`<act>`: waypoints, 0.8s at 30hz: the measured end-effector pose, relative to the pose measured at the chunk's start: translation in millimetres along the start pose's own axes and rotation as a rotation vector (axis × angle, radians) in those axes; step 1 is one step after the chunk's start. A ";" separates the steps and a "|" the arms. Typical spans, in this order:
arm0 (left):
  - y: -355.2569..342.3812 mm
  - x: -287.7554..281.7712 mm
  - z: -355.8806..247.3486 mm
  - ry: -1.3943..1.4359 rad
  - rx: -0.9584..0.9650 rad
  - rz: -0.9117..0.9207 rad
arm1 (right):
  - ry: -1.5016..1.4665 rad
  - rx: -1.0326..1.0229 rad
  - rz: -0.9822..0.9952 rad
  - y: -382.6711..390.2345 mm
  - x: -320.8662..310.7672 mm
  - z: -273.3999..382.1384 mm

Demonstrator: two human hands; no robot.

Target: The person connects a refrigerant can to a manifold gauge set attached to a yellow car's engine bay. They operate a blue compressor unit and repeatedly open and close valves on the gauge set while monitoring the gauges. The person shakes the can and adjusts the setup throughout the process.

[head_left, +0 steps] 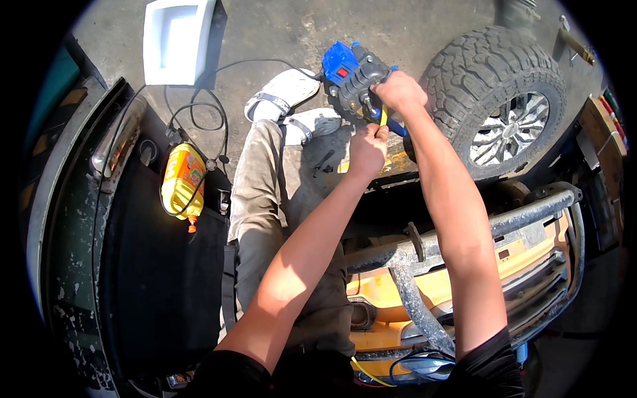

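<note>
A blue and black motorized unit (347, 69) with a red switch and black cable is held out above my feet, beside the tire. My right hand (401, 93) grips its right side, near a blue tubular part (395, 125). My left hand (368, 149) is just below, closed on a narrow yellow piece (383, 117) at the unit's lower side; what exactly this piece is, I cannot make out. The fingertips of both hands are partly hidden.
A spare tire (451, 79) lies at right. An orange bumper with steel bar (537, 205) lies below it. A white foam box (179, 13), looping cable (219, 113), yellow jug (182, 179) and black mat (156, 285) are at left. My shoes (282, 89) rest on the floor.
</note>
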State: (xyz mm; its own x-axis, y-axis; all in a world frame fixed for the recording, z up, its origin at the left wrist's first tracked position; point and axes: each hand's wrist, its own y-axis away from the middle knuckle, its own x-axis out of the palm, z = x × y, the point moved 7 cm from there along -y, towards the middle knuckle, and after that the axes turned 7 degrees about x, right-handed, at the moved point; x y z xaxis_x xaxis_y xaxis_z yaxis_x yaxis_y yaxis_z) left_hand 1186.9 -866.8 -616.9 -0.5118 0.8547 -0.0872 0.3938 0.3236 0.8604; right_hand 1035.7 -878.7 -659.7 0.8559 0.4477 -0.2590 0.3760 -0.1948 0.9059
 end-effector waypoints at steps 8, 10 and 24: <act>0.1 -15.8 -5.2 -0.271 0.112 -0.149 | 0.053 0.031 0.007 1.4 5.2 0.5; 0.8 -14.2 -0.8 -0.178 -0.038 -0.004 | 0.083 0.057 0.003 15.0 -6.0 3.0; 8.3 -23.4 -31.4 -0.170 -0.182 0.036 | 0.048 0.007 0.098 -3.3 3.7 2.8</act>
State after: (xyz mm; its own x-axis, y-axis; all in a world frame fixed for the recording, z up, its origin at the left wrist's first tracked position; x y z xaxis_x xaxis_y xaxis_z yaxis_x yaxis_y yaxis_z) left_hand 1178.2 -896.8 -591.9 -0.3578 0.9254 -0.1250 0.2578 0.2266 0.9393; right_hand 1038.6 -878.8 -664.6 0.8707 0.4675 -0.1528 0.2939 -0.2455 0.9238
